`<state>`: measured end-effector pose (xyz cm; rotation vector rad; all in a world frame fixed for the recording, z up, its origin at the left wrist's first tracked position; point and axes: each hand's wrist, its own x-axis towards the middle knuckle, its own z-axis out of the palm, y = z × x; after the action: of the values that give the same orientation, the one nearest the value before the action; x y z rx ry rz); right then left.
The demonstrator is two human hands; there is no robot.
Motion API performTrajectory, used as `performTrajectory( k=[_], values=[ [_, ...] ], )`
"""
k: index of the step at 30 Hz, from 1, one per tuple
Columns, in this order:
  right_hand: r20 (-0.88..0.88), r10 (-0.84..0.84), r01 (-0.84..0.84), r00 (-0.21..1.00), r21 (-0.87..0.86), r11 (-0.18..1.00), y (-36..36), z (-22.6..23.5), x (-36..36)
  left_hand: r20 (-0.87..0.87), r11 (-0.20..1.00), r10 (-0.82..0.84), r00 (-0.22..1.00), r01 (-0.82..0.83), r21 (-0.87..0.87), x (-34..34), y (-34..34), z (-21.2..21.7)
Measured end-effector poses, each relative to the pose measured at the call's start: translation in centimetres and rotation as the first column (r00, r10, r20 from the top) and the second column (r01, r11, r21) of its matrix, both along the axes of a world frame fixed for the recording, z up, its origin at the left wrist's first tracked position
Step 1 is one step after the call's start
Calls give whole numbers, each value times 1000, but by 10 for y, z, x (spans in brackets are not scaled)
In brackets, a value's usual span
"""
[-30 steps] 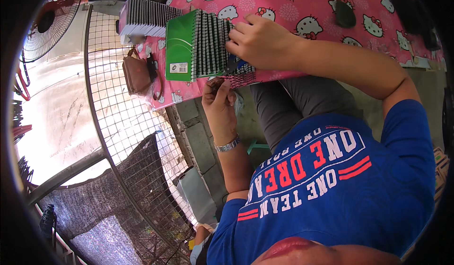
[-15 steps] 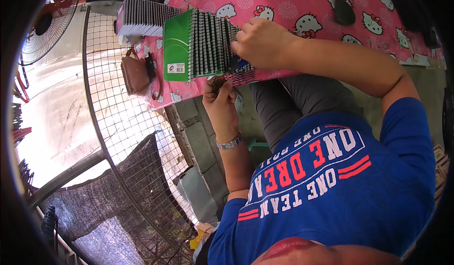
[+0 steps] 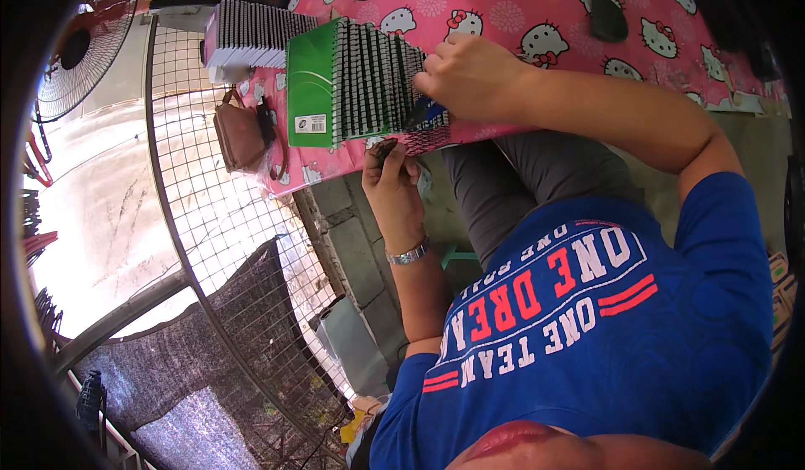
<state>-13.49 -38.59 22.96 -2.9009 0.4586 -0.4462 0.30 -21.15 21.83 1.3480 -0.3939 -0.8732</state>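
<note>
One notebook row (image 3: pixel 251 38) already stands beyond the green notebook (image 3: pixel 309 80); what remains cannot be told. Right of it, the right hand (image 3: pixel 471 76) touches spiral notebooks (image 3: pixel 369 80), grip unclear; nearer the person, the left hand (image 3: pixel 391 186) pinches a dark piece (image 3: pixel 382 149).

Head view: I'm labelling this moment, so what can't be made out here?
In the head view:
Whether the right hand grips anything: its back hides the palm.
The dark item at the left hand: too small and shadowed to identify.
The green notebook: inside pages hidden beneath its cover.
The fan: top cut off by the upper edge.
</note>
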Motion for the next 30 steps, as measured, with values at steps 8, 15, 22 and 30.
performTrajectory(
  k=[8, 15, 22, 30],
  values=[
    [100, 51, -32, 994, -187, 982, -1, -3, 6, 102, 987, -32, 994, 15, 158, -6, -4, 2],
    [275, 34, 37, 961, -249, 968, -11, -27, -7, 37, 994, 26, 999, -30, 106, -3, -3, -7],
    [-93, -5, -2, 996, -75, 997, 3, -13, 4, 353, 971, -57, 934, -30, 237, -5, -6, -12],
    [345, 54, 52, 937, -291, 955, 2, -41, 4, -67, 997, 19, 998, -14, 70, 4, 1, -21]
  ],
)
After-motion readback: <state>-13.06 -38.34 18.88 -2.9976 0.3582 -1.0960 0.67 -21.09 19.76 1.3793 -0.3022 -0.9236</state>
